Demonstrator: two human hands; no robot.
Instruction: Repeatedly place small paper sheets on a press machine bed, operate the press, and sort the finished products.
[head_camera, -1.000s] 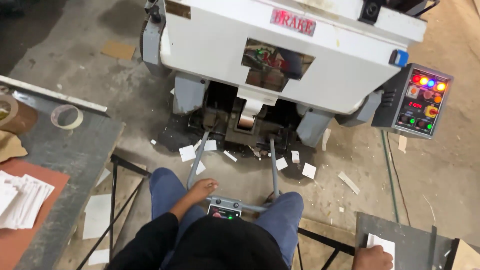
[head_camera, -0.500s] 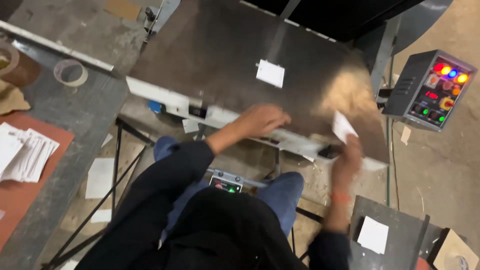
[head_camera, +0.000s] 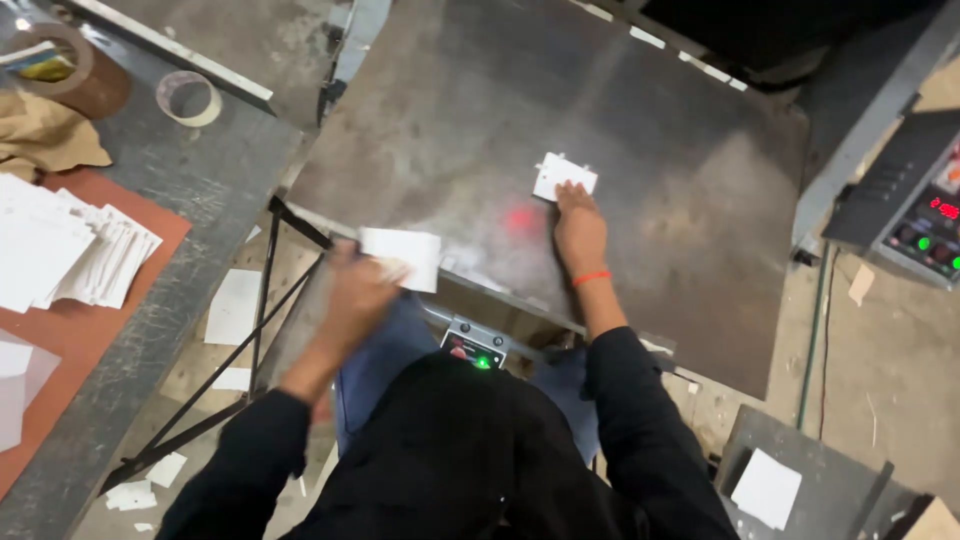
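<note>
My right hand (head_camera: 578, 225) lies flat on the big metal plate (head_camera: 450, 130) of the machine, fingertips pressing a small white card (head_camera: 564, 174) onto it. Over the plate's near edge, my left hand (head_camera: 356, 296) grips another white card (head_camera: 402, 256); this hand is blurred. An orange band circles my right wrist. Beyond the cards the plate shows worn bare metal with a faint red glow near the right hand.
A stack of white cards (head_camera: 60, 250) rests on a red-brown board on the grey bench at left, by a tape roll (head_camera: 188, 97). A control panel with lit buttons (head_camera: 925, 215) stands at right. One white card (head_camera: 767, 487) lies on a small stand at lower right.
The right hand came in from the plate's right edge and now presses a card at the plate's middle. The left hand pulled back toward me holding a card.
</note>
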